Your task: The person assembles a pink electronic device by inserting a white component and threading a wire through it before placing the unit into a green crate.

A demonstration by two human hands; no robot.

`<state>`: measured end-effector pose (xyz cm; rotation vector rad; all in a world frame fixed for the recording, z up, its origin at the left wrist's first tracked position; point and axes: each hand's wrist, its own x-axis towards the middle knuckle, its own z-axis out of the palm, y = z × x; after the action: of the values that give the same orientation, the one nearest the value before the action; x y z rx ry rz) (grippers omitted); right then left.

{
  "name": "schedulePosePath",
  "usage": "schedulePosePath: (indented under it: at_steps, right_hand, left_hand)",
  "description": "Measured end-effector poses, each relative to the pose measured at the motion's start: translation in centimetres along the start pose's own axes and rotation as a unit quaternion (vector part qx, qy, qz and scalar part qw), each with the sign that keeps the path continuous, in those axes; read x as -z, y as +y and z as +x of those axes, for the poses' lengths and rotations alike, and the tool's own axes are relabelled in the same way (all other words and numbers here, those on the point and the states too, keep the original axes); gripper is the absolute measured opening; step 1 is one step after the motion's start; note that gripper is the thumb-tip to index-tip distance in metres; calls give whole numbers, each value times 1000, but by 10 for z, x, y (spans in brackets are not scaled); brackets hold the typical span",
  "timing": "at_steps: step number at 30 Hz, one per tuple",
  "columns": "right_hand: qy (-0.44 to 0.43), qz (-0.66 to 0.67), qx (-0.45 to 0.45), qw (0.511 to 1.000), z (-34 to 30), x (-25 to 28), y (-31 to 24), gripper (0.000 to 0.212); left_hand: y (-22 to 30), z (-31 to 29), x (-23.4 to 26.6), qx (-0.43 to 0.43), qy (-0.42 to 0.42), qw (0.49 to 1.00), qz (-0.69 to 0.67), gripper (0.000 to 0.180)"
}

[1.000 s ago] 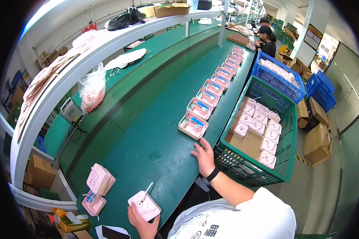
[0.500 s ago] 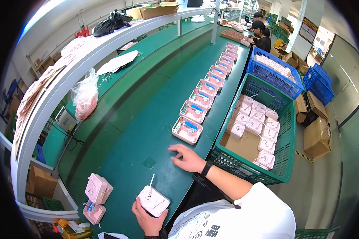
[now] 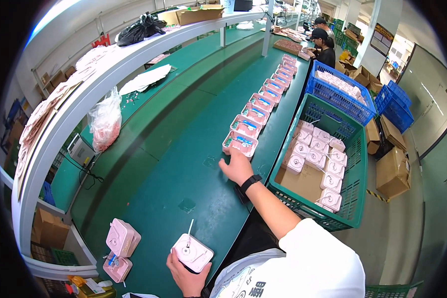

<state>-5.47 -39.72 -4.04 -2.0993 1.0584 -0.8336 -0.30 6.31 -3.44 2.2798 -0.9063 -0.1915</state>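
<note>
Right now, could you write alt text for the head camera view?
A person's left hand holds a closed pink case on a green workbench, while the right hand is at the nearest open pink case in a row. At right, a green crate contains more closed cases.

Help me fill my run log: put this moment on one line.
left hand: holding pink case; right hand: at nearest open case, contact unclear; green crate: partly filled with pink cases
</note>
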Motion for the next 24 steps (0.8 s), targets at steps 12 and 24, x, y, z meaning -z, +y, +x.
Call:
schedulePosePath:
  at_steps: [12,24]
  right_hand:
    - [113,-163,-264,944,129,-1,22,67]
    - [81,-178,-237,952,162,15,60,94]
  left_hand:
    - [3,3,-1,-12,3,1000,-7,140]
    - [-2,3,1,10,2,1000,-14,135]
